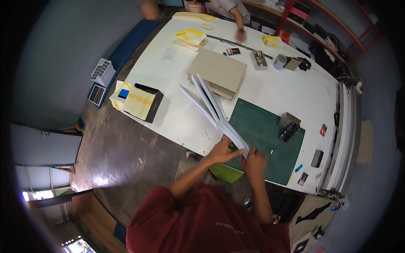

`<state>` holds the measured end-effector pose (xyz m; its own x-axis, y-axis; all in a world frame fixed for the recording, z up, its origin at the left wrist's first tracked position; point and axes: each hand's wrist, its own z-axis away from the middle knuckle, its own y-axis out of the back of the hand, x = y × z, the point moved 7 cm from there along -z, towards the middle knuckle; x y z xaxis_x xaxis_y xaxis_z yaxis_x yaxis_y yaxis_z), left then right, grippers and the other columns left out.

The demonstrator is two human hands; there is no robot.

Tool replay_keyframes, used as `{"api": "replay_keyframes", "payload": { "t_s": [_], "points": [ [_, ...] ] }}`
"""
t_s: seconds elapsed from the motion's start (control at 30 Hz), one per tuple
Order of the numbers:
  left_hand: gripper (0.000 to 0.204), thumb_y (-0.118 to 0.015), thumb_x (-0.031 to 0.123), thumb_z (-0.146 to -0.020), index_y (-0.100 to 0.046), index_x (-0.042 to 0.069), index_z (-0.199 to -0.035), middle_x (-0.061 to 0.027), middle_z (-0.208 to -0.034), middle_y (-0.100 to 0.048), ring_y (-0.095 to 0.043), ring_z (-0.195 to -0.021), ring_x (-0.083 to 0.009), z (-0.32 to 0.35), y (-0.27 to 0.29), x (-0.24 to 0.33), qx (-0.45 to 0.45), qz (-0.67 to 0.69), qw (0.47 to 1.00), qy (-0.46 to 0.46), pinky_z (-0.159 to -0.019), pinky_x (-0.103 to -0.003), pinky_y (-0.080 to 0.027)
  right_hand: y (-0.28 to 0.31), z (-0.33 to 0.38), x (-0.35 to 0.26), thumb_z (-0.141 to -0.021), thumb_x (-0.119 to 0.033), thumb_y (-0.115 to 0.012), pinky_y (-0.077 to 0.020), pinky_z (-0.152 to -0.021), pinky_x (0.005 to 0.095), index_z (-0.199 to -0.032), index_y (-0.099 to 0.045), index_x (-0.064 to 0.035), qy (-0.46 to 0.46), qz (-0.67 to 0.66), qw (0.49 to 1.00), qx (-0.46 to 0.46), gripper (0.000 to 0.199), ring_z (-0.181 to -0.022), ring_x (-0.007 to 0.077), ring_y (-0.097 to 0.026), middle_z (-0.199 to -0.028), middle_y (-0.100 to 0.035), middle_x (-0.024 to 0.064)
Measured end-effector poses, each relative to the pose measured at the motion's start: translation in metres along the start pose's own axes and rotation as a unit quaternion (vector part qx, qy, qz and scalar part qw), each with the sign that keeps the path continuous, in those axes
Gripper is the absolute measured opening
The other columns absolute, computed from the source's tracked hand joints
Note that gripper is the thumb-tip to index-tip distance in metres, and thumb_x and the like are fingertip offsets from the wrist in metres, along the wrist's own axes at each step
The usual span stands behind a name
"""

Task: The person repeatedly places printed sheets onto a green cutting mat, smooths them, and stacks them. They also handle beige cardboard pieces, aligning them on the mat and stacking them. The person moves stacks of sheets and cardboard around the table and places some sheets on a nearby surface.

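Both my hands grip the near end of a stack of white sheets (231,131), tilted over the table's front edge. At its far end the stack splits into several fanned sections with dark gaps between them. My left hand (223,151) closes on the left side, thumb lying across the sheets. My right hand (254,162) is wrapped round the near right corner. Beneath the stack lies a green cutting mat (257,122). Just beyond the fanned ends sits a pile of grey-beige boards (217,69).
A black box of cream sheets (141,102) stands at the table's left edge. On the mat is a metal holder with black pieces (289,127). A tin can (279,62) and an open box (259,60) stand farther back. Across the table, another person's hand (241,35) is blurred.
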<state>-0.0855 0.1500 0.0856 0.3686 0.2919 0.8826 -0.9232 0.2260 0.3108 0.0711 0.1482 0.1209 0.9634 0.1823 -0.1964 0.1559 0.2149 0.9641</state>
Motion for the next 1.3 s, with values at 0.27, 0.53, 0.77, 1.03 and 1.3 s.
{"api": "replay_keyframes", "payload": {
  "t_s": [0.27, 0.53, 0.77, 1.03, 1.3],
  "points": [
    [0.082, -0.086, 0.059, -0.065, -0.055, 0.004, -0.118, -0.0206, -0.123, -0.057, -0.056, -0.112, -0.0365, -0.042, 0.107, 0.045, 0.111, -0.225, 0.941, -0.228, -0.094, -0.046, -0.046, 0.017, -0.049, -0.005, -0.072, -0.033, -0.081, -0.0426, -0.070, 0.0468, -0.105, -0.056, -0.0028, 0.000, 0.038, 0.975, 0.219, 0.051, -0.080, 0.0311, -0.059, -0.087, -0.057, 0.0124],
    [0.139, -0.078, 0.080, -0.048, -0.024, 0.012, -0.158, -0.0244, -0.157, -0.029, -0.016, -0.149, -0.0451, -0.156, 0.203, 0.054, -0.087, -0.560, 0.726, -0.390, -0.117, -0.067, -0.005, 0.016, -0.088, -0.066, -0.069, -0.034, -0.084, -0.0398, -0.085, 0.0492, -0.097, -0.055, -0.0048, -0.047, 0.015, 0.976, 0.210, 0.050, -0.092, 0.0321, -0.057, -0.095, -0.058, 0.0137],
    [0.073, -0.086, 0.045, -0.064, -0.057, 0.005, -0.117, -0.0107, -0.106, -0.062, -0.058, -0.107, -0.0274, -0.205, 0.272, 0.030, -0.169, -0.545, 0.682, -0.457, -0.093, -0.041, -0.040, 0.008, -0.126, -0.111, -0.066, -0.025, -0.085, -0.0391, -0.096, 0.0533, -0.099, -0.056, -0.0037, -0.110, 0.043, 0.984, 0.134, 0.049, -0.100, 0.0349, -0.059, -0.100, -0.060, 0.0154],
    [0.043, -0.081, 0.040, -0.070, -0.061, 0.007, -0.088, -0.0085, -0.089, -0.063, -0.061, -0.090, -0.0276, -0.172, 0.289, -0.012, -0.179, -0.501, 0.684, -0.499, -0.081, -0.039, -0.046, -0.022, -0.129, -0.127, -0.066, -0.015, -0.079, -0.0538, -0.071, 0.0476, -0.098, -0.060, -0.0071, -0.043, -0.016, 0.996, 0.074, 0.038, -0.086, 0.0355, -0.067, -0.094, -0.065, 0.0133],
    [0.038, -0.078, 0.035, -0.068, -0.062, 0.006, -0.086, -0.0086, -0.085, -0.064, -0.063, -0.084, -0.0283, -0.090, 0.328, -0.058, -0.168, -0.502, 0.732, -0.430, -0.072, -0.041, -0.051, -0.022, -0.118, -0.170, -0.063, -0.012, -0.076, -0.0545, -0.069, 0.0441, -0.096, -0.062, -0.0077, 0.098, -0.025, 0.995, 0.014, 0.036, -0.083, 0.0330, -0.067, -0.092, -0.065, 0.0113]
  ]
}}
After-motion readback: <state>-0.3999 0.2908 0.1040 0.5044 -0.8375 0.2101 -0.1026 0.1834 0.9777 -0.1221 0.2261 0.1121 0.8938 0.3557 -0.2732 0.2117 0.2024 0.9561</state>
